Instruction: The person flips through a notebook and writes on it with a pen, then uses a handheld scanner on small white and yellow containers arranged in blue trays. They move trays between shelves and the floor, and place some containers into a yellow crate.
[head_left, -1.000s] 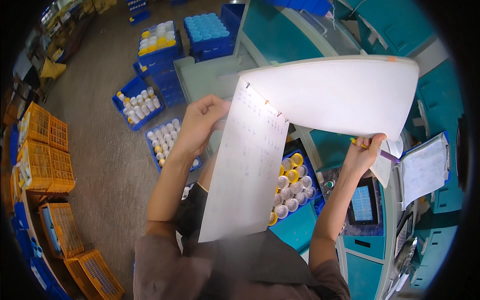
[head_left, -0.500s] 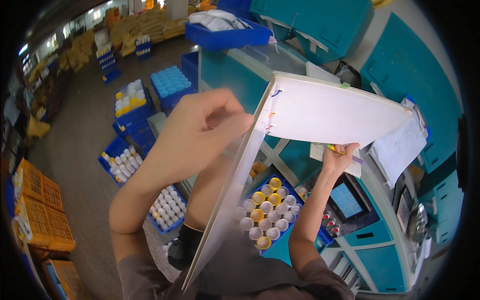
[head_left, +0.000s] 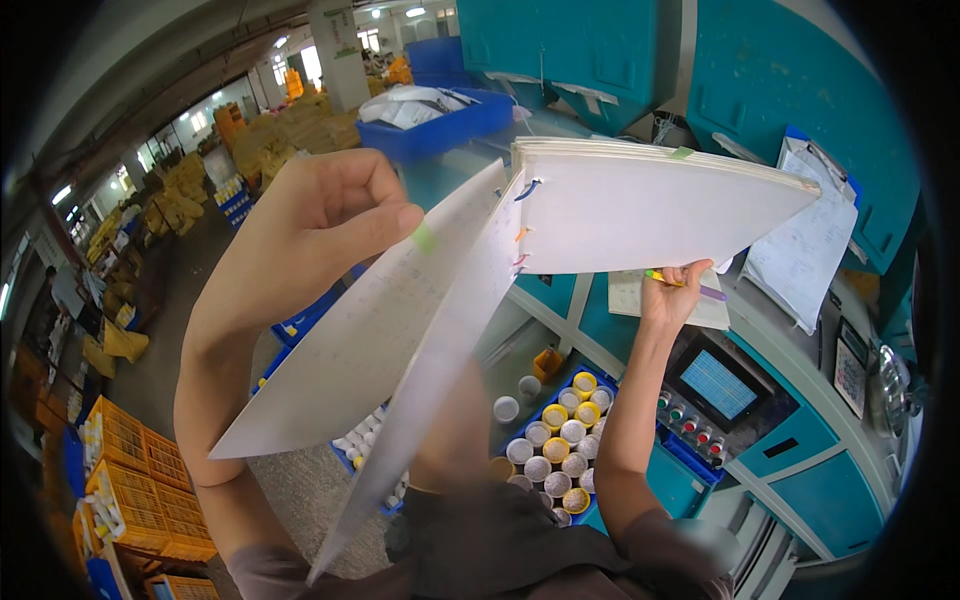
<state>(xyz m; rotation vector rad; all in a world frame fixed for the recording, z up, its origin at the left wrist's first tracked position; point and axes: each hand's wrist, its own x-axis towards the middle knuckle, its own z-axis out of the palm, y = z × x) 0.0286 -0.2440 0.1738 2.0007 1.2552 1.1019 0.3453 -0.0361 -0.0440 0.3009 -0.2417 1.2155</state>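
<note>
A large notebook of white sheets, bound along its spine with blue, orange and pink ties, stands open in front of me. My left hand is closed in a pinch at the edge of a turned leaf, beside a small green tab. Between that leaf and the thick right-hand stack, another leaf hangs blurred. Under the stack's lower edge, my right hand grips a yellow-green and purple pen and touches the notebook. Behind that hand lies a smaller pad.
A control panel with a screen and buttons sits at right, near a calculator and a clipboard with papers. Below the notebook is a blue crate of white and yellow round-topped containers. Orange crates stand at far left.
My left hand has moved left, swinging a leaf away from the stack, so the leaves now fan apart. The right hand keeps its hold on the pen beneath the notebook.
</note>
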